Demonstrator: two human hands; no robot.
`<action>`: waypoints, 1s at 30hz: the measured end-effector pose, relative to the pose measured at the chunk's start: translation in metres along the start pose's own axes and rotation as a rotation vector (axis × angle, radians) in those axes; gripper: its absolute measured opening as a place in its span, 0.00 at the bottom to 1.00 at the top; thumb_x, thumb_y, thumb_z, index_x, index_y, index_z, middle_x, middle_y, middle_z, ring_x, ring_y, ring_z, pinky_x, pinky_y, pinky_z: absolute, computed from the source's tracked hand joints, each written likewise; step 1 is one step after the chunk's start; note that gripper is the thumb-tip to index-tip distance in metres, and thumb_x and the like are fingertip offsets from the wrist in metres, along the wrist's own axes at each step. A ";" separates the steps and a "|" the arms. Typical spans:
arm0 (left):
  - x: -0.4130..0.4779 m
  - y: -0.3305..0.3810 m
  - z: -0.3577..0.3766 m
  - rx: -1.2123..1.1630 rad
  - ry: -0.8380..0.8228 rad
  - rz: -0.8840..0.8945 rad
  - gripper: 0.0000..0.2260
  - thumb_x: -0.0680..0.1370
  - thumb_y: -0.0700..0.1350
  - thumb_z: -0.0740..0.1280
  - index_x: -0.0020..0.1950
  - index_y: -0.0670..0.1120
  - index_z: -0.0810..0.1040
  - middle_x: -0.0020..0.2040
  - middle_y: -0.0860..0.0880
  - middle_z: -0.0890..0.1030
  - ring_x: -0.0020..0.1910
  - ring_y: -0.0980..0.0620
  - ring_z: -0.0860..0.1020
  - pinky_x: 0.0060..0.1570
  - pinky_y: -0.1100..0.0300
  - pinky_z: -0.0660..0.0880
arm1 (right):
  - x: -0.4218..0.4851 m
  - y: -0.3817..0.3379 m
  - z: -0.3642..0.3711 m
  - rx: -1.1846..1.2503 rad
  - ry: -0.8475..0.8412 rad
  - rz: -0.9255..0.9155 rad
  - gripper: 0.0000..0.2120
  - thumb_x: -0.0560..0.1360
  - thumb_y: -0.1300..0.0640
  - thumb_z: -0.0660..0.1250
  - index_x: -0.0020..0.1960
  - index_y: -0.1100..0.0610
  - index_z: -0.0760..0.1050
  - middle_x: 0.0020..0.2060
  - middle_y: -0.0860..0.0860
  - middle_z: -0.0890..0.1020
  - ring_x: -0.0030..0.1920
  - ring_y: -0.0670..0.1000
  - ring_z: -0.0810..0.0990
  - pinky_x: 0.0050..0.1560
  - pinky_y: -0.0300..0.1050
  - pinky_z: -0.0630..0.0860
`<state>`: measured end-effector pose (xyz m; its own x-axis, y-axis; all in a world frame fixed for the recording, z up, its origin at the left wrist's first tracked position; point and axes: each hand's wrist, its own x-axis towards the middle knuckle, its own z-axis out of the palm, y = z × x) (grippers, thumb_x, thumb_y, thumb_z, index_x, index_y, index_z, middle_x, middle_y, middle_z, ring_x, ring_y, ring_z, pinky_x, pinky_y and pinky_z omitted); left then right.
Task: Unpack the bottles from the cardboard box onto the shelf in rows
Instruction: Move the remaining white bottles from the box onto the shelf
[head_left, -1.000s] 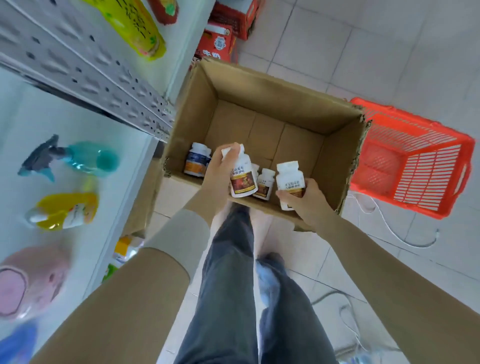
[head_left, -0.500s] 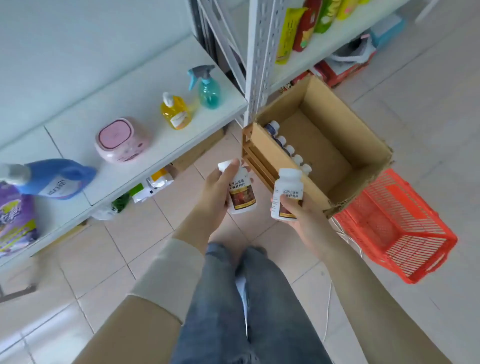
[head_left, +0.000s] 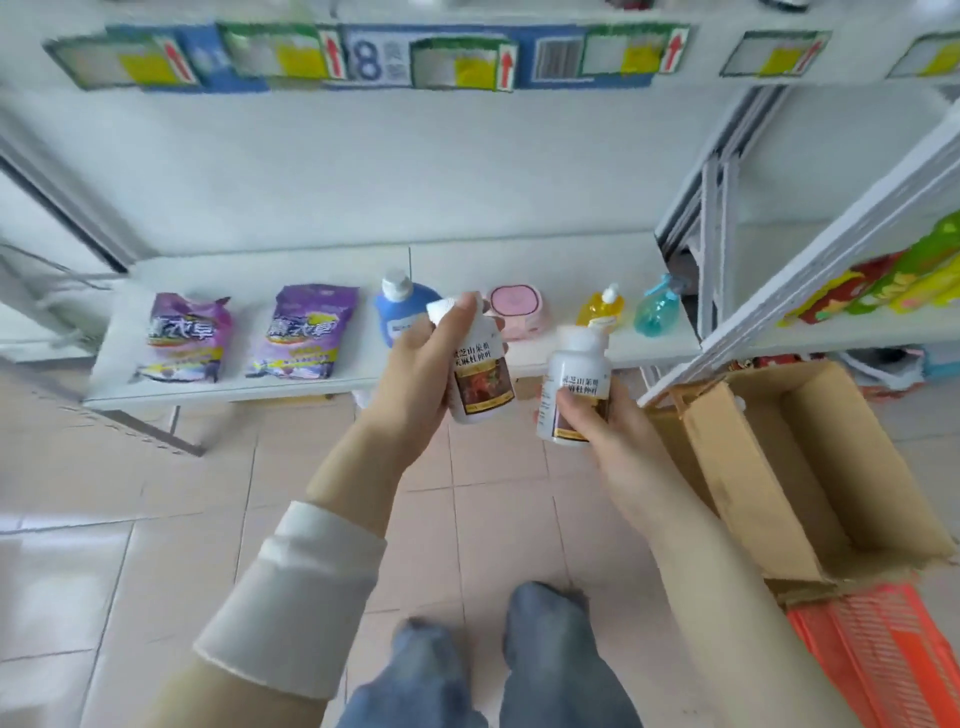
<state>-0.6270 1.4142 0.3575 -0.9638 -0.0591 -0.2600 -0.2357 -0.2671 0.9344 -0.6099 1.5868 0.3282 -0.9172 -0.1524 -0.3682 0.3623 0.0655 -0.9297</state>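
Two white bottles are out of the cardboard box (head_left: 779, 467) and in the air, one to each hand, and the coming move turns on how they sit against the low shelf (head_left: 519, 270). The left hand (head_left: 415, 384) has its fingers and thumb curled round the left bottle (head_left: 480, 374), with the thumb up near the cap. This bottle's long axis is tilted, cap toward 11 o'clock and base toward 5. The right hand (head_left: 602, 436) wraps the lower half of the right bottle (head_left: 574, 379), which stands closer to upright with its cap between 12 and 1 o'clock. The two bottles are near each other but not touching.

The shelf lies at 12 o'clock from both hands. The left bottle sits higher in the view and looks the nearer of the two to the shelf's front edge, so I judge the left hand the likelier to go in first. Straight ahead the board is partly taken: a blue jug (head_left: 400, 312), a pink tub (head_left: 514, 309), a yellow dispenser (head_left: 600, 312) and a teal spray bottle (head_left: 657, 309) stand in a line from 12 toward 1 o'clock. Two purple bags (head_left: 304, 332) lie off at 10 o'clock. Bare board shows behind that line and in a narrow strip in front of it. Each bottle will probably need turning base-down before it is set there, the left one more than the right.

The open box sits on the floor at 3 o'clock from the right hand, with a red basket (head_left: 883, 665) at 5 o'clock; most of the box's inside is hidden, so I cannot tell what is left in it
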 end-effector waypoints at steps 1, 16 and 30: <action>-0.009 0.015 -0.019 -0.001 0.023 0.026 0.11 0.78 0.52 0.61 0.50 0.46 0.78 0.42 0.51 0.83 0.39 0.57 0.81 0.42 0.62 0.79 | -0.002 -0.011 0.023 -0.020 -0.021 -0.030 0.08 0.76 0.56 0.65 0.54 0.50 0.72 0.43 0.43 0.81 0.39 0.32 0.79 0.44 0.27 0.72; -0.047 0.193 -0.213 -0.082 0.271 0.398 0.07 0.78 0.48 0.62 0.48 0.47 0.77 0.35 0.54 0.84 0.33 0.59 0.81 0.38 0.65 0.79 | 0.019 -0.168 0.242 -0.096 -0.391 -0.294 0.25 0.57 0.35 0.73 0.50 0.42 0.77 0.51 0.49 0.83 0.58 0.54 0.79 0.60 0.56 0.71; 0.053 0.352 -0.320 0.145 0.214 0.554 0.14 0.67 0.54 0.63 0.47 0.48 0.76 0.40 0.55 0.85 0.40 0.57 0.82 0.44 0.59 0.81 | 0.135 -0.313 0.361 -0.077 -0.513 -0.407 0.25 0.61 0.48 0.67 0.57 0.52 0.74 0.53 0.52 0.83 0.55 0.49 0.81 0.60 0.46 0.75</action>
<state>-0.7213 1.0093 0.5944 -0.9051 -0.3474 0.2450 0.2645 -0.0088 0.9644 -0.7870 1.1898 0.5682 -0.7763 -0.6291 0.0397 -0.0274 -0.0293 -0.9992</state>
